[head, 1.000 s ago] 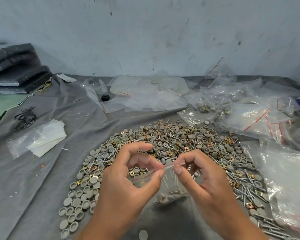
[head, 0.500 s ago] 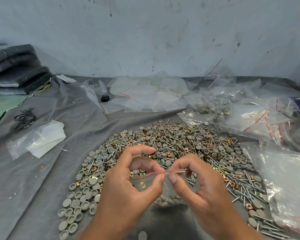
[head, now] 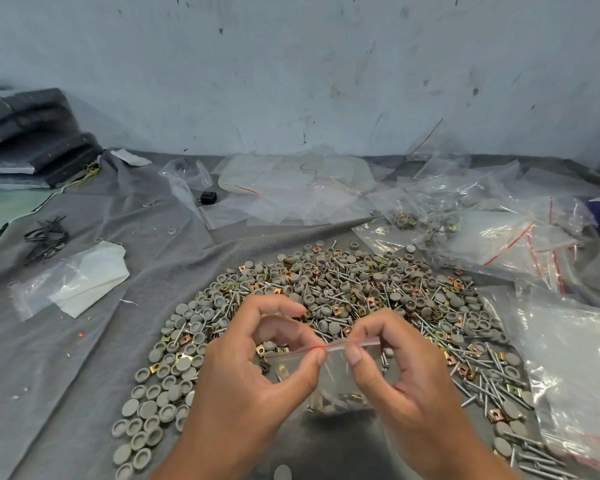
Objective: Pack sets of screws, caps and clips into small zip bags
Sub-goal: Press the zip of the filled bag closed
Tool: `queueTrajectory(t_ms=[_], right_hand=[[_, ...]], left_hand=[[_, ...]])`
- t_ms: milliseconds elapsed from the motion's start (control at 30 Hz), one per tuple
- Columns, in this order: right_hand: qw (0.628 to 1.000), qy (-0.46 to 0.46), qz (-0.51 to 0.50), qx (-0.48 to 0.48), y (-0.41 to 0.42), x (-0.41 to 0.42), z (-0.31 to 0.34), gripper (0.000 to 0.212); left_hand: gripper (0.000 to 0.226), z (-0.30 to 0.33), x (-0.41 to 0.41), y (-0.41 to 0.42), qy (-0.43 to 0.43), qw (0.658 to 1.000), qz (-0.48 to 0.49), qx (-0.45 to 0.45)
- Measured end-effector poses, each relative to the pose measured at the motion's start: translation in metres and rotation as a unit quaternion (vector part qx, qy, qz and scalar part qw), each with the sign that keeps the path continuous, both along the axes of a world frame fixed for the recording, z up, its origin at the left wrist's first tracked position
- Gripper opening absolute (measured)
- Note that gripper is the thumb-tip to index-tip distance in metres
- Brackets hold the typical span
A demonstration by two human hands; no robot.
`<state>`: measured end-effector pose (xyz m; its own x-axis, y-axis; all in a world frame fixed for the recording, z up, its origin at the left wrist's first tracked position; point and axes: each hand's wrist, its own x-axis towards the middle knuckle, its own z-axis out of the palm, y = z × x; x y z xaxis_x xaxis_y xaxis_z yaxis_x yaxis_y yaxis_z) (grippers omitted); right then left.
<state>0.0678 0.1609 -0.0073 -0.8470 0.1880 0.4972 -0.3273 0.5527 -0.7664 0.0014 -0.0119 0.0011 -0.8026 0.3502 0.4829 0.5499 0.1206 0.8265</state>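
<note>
Clear plastic zip bag with a red seal line, already holding metal parts, hangs at six o'clock over the grey-clothed desk. Sealing looks underway; next, fingers should press along the strip. Left hand and right hand each keep a narrow thumb-and-forefinger grip on its top edge.

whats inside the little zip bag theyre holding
Through the clear zip bag, a brass clip shows near the left hand; more small parts sit heaped at the bottom. The right hand hides one side.
</note>
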Motion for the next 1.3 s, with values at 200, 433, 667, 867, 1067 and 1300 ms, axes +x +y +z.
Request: queueTrajectory(t_ms=[200,433,667,867,1067,1300], right_hand=[[1.0,-0.01,0.016,0.017,-0.002,-0.002,0.001,0.014],[1.0,-0.022,-0.011,-0.001,0.002,-0.002,0.001,0.019],[0.999,-0.017,-0.017,-0.029,0.002,-0.001,0.001,0.022],[0.998,-0.026,-0.018,-0.06,0.006,0.0,0.003,0.022],[0.999,-0.035,-0.024,-0.024,0.009,0.0,0.004,0.023],[0.998,-0.043,-0.002,-0.037,0.008,-0.001,0.004,0.019]], left_hand=[[0.037,0.0,0.001,0.002,0.002,1.0,0.002,-0.015],[0.037,-0.002,-0.003,-0.002,-0.015,1.0,0.002,-0.013],[0.035,-0.002,-0.007,-0.002,-0.015,1.0,0.002,-0.01],[0.039,-0.001,-0.008,-0.004,-0.023,1.0,0.02,0.001],[0.044,0.001,-0.009,-0.006,-0.06,0.998,0.018,0.0],[0.037,0.001,-0.006,-0.003,-0.038,0.999,0.006,-0.002]])
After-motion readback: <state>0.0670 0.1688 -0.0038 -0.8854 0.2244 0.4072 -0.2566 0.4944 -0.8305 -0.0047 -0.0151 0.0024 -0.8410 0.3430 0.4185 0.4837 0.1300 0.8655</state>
